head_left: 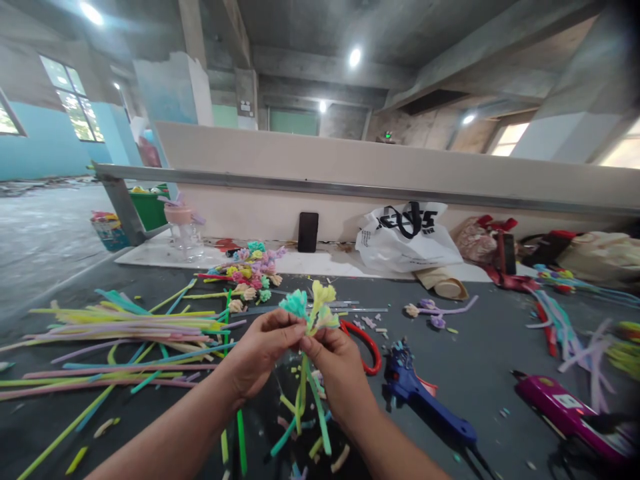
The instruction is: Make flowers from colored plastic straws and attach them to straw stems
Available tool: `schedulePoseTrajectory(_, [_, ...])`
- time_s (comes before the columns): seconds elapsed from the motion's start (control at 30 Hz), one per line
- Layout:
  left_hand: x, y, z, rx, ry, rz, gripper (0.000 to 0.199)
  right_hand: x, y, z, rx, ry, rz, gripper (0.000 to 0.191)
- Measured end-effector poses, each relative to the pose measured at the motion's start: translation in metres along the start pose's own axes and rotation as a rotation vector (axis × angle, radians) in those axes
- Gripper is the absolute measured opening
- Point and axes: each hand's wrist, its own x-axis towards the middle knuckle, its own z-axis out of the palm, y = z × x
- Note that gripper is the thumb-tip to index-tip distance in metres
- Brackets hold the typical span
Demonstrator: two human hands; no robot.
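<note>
Two hands [303, 360] hold fuzzy flowers [314, 307] (turquoise and yellow ones).

We can't make out where the left fingertips [299, 328] end and the right fingertips [311, 341] begin — the flower stems [303, 380] vanish behind them. The magenta tool [565, 407] blurs into the dark right side, and our forearms [165, 427] are cut off below.
</note>
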Motion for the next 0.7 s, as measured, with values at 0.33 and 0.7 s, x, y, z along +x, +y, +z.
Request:
schedulePoseTrajectory(0.33, [0.003,-0.002,0.000,0.004,-0.036,0.027,0.008,-0.002,0.006,0.006,0.109,0.032,-0.012,0.013])
schedulePoseTrajectory(0.7, [0.005,-0.012,-0.001,0.060,0.011,0.122,0.008,0.002,0.004,0.001,0.062,0.007,-0.023,0.016])
